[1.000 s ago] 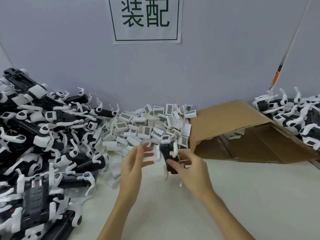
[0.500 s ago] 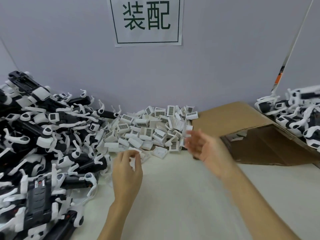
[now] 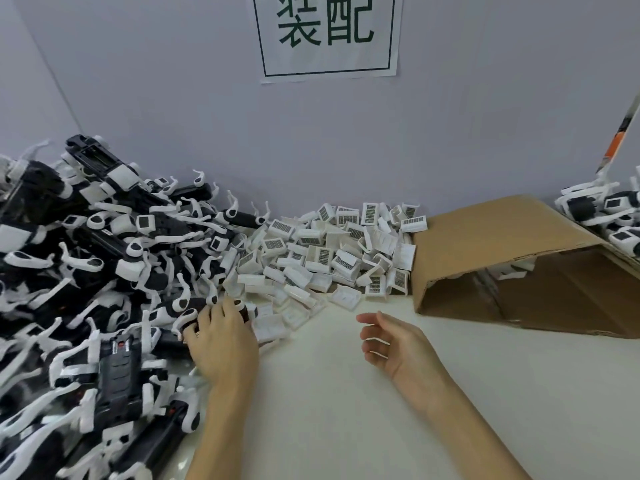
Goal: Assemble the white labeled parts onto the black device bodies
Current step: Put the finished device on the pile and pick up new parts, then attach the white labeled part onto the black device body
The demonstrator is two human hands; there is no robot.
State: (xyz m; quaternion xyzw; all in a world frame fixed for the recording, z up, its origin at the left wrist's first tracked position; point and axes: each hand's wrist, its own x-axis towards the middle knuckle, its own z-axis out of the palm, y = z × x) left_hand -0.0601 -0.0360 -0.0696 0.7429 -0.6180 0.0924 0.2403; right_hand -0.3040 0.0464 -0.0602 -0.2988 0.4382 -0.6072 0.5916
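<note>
The left hand (image 3: pixel 221 341) is curling its fingers around a black plastic device body (image 3: pixel 207 311) beside the heap of white barcode-labeled clips (image 3: pixel 332 258); the right hand (image 3: pixel 394 344) is hovering empty, fingers relaxed.

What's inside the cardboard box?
Through the open side of the box, a few white parts show near the top edge. The rest of the interior looks bare brown; its far corners are hidden.

**Hand reaches into heap of device bodies**

A person's left hand (image 3: pixel 223 344) curls its fingers over a black device body (image 3: pixel 207 311) at the near edge of the large black-and-white pile on the left. The right hand (image 3: pixel 394 341) hovers loosely curled above the table (image 3: pixel 346 410). White labeled parts (image 3: pixel 332 258) lie heaped against the far wall, beside a cardboard box (image 3: pixel 502 237) tipped on its side.
</note>
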